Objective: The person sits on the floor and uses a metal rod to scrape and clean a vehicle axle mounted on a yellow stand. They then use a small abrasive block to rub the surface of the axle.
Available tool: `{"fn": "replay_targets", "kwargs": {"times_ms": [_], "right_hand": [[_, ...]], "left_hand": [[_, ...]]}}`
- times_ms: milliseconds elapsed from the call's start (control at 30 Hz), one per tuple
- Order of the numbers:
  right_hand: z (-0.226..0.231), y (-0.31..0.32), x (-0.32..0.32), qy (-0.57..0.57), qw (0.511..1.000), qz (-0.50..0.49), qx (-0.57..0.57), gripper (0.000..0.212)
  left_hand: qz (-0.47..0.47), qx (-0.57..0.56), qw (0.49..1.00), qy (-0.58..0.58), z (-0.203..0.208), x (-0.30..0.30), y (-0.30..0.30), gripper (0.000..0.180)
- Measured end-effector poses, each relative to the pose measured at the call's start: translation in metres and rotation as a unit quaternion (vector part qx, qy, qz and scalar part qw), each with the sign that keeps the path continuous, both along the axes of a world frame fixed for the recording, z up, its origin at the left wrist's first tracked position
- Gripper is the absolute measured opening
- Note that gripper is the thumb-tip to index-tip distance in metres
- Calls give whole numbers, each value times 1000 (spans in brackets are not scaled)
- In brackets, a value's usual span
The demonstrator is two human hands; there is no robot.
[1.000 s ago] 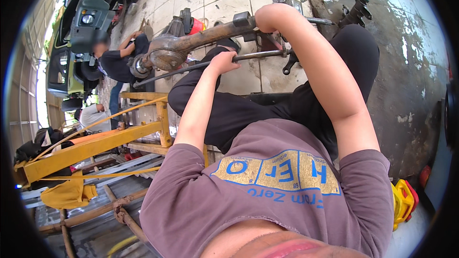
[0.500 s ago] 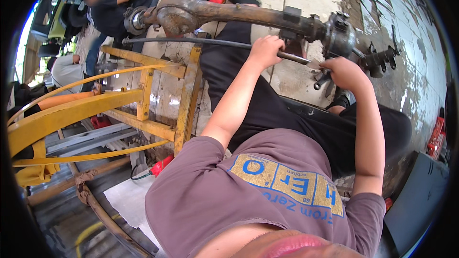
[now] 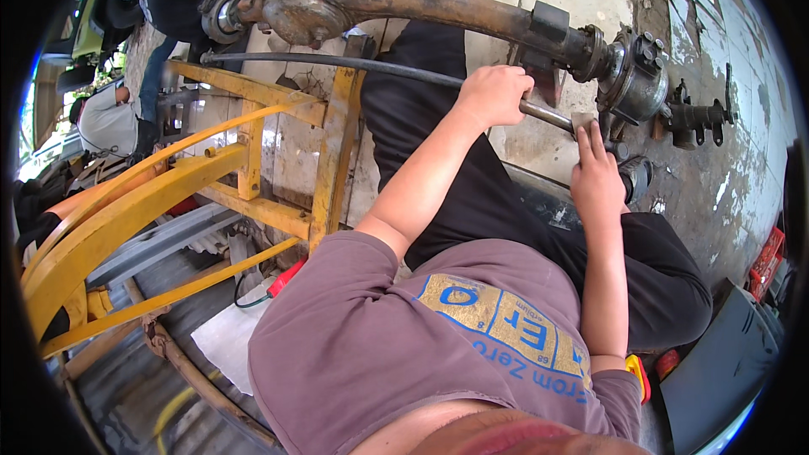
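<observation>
Rod (image 3: 383,68) is bright rightward, dark leftward; left hand (image 3: 493,96) wraps fingers round; right hand (image 3: 597,179) extends two onto pale scrap (image 3: 581,120), pinch unclear.

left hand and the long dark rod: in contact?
Touching. The head view shows the left hand closed around the long dark rod, which emerges from both sides of the fist.

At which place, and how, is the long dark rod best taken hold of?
The long dark rod is probably best gripped around its slim length toward the right end, where the left hand wraps it, coming from the person's side: it lies nearer the person than the axle housing, which crowds the far side.
</observation>
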State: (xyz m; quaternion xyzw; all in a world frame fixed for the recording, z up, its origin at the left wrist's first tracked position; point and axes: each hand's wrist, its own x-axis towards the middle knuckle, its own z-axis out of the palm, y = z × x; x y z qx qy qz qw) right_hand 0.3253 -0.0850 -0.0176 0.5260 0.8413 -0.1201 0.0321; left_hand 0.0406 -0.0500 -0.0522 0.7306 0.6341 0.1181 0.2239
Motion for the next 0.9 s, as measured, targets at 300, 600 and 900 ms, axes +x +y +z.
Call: {"fn": "replay_targets", "kwargs": {"times_ms": [300, 600, 900], "right_hand": [[2, -12, -1, 37, 999, 23, -27, 89], [-1, -14, -4, 38, 998, 41, -23, 81], [-13, -6, -13, 75, 996, 32, -26, 87]], "left_hand": [[-16, -75, 996, 35, 1, 0, 5, 22], [-18, -103, 994, 40, 8, 3, 10, 23], [-25, -139, 989, 38, 14, 6, 17, 23]]}}
